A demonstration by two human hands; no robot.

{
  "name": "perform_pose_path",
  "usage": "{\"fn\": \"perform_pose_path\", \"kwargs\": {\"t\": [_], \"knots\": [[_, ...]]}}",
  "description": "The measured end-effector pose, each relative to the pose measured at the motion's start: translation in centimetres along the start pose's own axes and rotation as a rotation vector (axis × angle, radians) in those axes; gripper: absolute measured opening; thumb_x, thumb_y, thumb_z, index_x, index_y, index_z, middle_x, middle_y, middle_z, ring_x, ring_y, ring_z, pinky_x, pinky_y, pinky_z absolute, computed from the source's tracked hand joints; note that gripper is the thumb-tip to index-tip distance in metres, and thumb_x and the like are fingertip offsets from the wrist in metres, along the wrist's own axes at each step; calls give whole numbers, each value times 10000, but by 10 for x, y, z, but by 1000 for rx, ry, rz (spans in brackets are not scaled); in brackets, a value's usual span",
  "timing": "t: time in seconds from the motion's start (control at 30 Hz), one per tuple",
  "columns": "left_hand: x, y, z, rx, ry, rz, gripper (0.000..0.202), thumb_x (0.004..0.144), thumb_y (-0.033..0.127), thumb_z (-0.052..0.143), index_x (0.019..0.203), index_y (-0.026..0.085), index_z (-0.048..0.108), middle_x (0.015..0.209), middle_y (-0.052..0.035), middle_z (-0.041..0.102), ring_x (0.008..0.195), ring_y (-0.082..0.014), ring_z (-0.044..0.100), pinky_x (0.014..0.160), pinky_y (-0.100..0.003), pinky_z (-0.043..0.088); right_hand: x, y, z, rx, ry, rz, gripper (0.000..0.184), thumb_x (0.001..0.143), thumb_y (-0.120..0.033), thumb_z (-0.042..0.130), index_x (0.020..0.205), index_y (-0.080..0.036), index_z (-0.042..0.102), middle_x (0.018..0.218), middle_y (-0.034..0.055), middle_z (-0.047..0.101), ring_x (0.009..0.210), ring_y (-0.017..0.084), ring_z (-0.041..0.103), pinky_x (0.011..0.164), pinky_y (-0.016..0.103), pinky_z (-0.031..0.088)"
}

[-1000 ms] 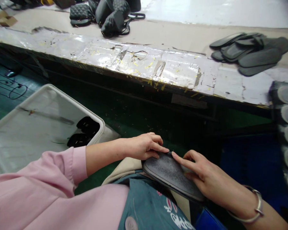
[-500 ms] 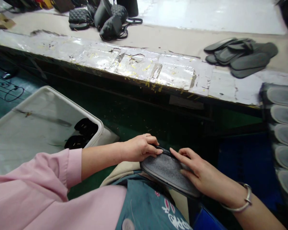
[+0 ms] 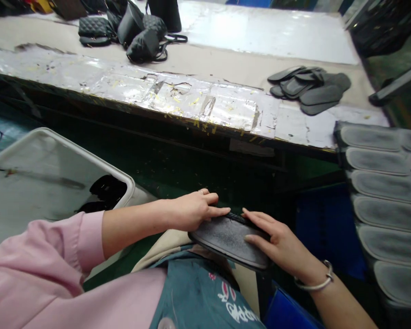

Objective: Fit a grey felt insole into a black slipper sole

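Note:
A dark grey, flat oval piece with a black rim [image 3: 226, 240] lies tilted across my lap, over a teal apron [image 3: 198, 292]. My left hand [image 3: 195, 212] is closed on its left end, with the index finger stretched along the far edge. From the other side my right hand [image 3: 269, 233] grips the piece, thumb on the grey face and fingers along the far rim. The fingertips of both hands are close together at that edge, but do not touch. The underside of the piece is hidden.
Across the front runs a worn table [image 3: 188, 100] with black quilted bags [image 3: 140, 41] and a pile of dark oval pieces [image 3: 311, 89]. Rows of grey ovals [image 3: 383, 185] stand at right. At left is a white bin [image 3: 41, 160] holding black items [image 3: 108, 189].
The view has swung to the right, so the surroundings sit further left. My left fingers have loosened from a pinch at the rim into a straighter index finger. My right thumb has shifted further onto the piece.

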State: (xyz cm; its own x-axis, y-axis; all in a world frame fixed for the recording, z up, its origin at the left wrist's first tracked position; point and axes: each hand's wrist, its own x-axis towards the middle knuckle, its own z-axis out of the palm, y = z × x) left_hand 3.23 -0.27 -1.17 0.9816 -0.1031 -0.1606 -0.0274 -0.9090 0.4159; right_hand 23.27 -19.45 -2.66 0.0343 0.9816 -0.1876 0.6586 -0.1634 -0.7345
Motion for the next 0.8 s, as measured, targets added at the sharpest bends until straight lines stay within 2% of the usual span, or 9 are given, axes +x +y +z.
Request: {"fn": "perform_pose_path", "kwargs": {"t": [0.07,0.13,0.3,0.4,0.5,0.57,0.7,0.73,0.8], "knots": [[2,-2,-1,25,-22,23,505,844,171,512,1340,233,445,933,-72,527,780,-180,473,774,-311,369,0,4,-1,-25,-48,-38,475,842,-249,582,1309,-277,497,1282,59,550,1144,204,548,981,359,463],[2,-5,-1,21,-23,37,465,863,203,510,1324,245,468,931,-68,521,774,-172,471,775,-305,363,-1,6,-1,-48,-51,-71,443,850,-229,573,1288,-266,522,1274,63,559,1128,199,558,971,350,474],[0,-9,2,14,-49,54,415,889,256,491,1304,272,493,993,-76,525,790,-168,477,786,-297,369,-6,0,8,-155,45,-207,359,878,-177,522,1230,-222,579,1228,64,600,1136,197,536,978,363,485],[1,-8,0,41,-74,49,411,889,278,490,1300,298,494,1025,-73,541,794,-169,481,779,-293,378,-10,-7,13,-207,91,-222,345,878,-128,492,1202,-176,603,1239,87,594,1189,212,496,1006,373,465],[2,-5,-4,86,-90,29,417,881,293,492,1298,317,490,1064,-63,558,795,-177,484,735,-293,382,-15,-7,12,-122,109,-157,314,872,-155,517,1160,-200,634,1258,73,584,1204,223,493,1030,393,441],[3,-4,-6,97,-105,14,433,869,278,498,1299,321,485,1086,-57,561,811,-186,490,712,-294,383,-19,-2,8,70,109,-44,360,856,-221,570,1213,-260,591,1251,46,591,1173,215,527,1024,403,444],[6,-1,-12,95,-145,-4,453,847,226,493,1290,323,490,1127,-54,559,869,-201,507,713,-298,388,-29,17,-6,443,164,187,713,823,-302,625,1430,-342,253,1286,37,555,1172,209,531,1000,427,453],[7,-1,-13,97,-152,-7,454,842,215,492,1283,324,496,1136,-54,560,883,-204,510,716,-299,389,-31,21,-8,462,165,203,726,807,-303,641,1426,-340,265,1307,43,533,1184,217,520,996,425,456],[8,0,-17,105,-166,-13,472,820,190,503,1272,325,505,1152,-50,563,910,-211,514,722,-302,389,-32,27,-9,441,119,203,666,767,-304,679,1370,-317,396,1325,55,504,1183,234,516,977,409,474]]}}
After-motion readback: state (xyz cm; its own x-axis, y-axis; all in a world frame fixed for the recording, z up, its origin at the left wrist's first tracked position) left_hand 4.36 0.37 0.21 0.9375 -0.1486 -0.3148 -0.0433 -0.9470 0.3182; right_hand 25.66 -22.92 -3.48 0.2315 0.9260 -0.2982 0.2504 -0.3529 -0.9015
